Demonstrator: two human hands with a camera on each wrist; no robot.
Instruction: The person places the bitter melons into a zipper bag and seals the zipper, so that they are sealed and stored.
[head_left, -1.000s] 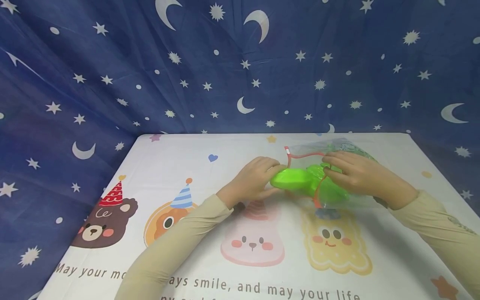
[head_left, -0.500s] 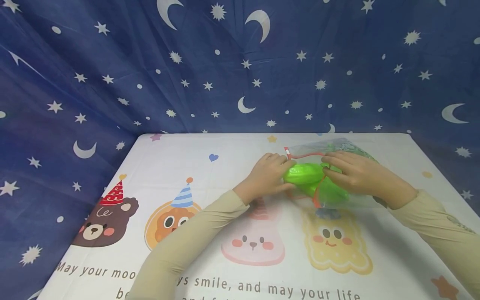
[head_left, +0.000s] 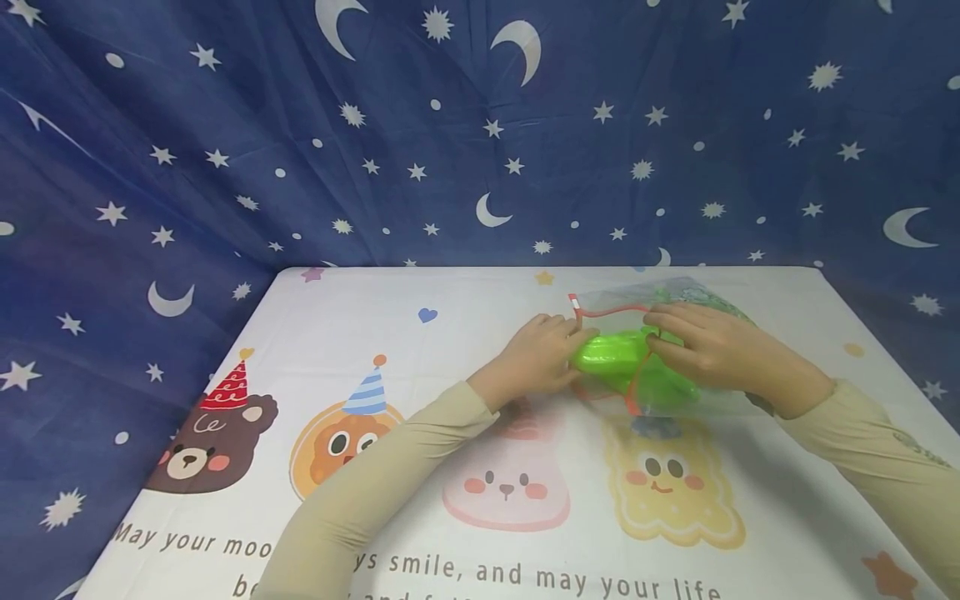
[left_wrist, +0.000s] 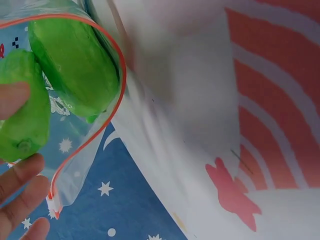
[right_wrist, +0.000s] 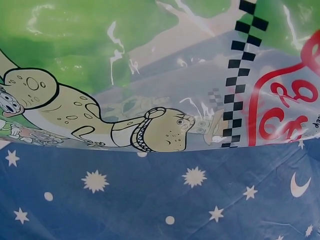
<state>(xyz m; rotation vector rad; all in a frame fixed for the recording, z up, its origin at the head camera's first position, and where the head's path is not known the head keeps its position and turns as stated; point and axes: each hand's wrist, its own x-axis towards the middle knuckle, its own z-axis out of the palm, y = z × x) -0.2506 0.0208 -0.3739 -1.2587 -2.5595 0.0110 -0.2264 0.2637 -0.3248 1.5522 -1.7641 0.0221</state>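
A clear zip bag (head_left: 690, 293) with a red-orange zip strip (left_wrist: 121, 70) stands open toward the left on the table. My right hand (head_left: 705, 342) grips the upper edge of its mouth. With thumb above and fingers below, my left hand (head_left: 536, 354) holds a bright green, glossy, rounded vegetable-like piece (left_wrist: 22, 110) at the mouth, its front part inside. Another green piece (left_wrist: 77, 65) lies within the bag beside it. Cartoon figures (right_wrist: 160, 130) and a checkered strip (right_wrist: 237, 85) are printed on the bag. The right wrist view shows no fingers.
The white tablecloth (head_left: 390, 333) carries printed party animals and lettering. Behind and to the left of the table hangs a dark blue cloth (head_left: 420, 208) with moons and stars. The zip's slider (left_wrist: 53, 205) sits at one end of the strip.
My left hand has moved right, bringing the green piece farther into the bag's mouth, then stayed nearly still there. My right hand has kept its hold on the bag edge.
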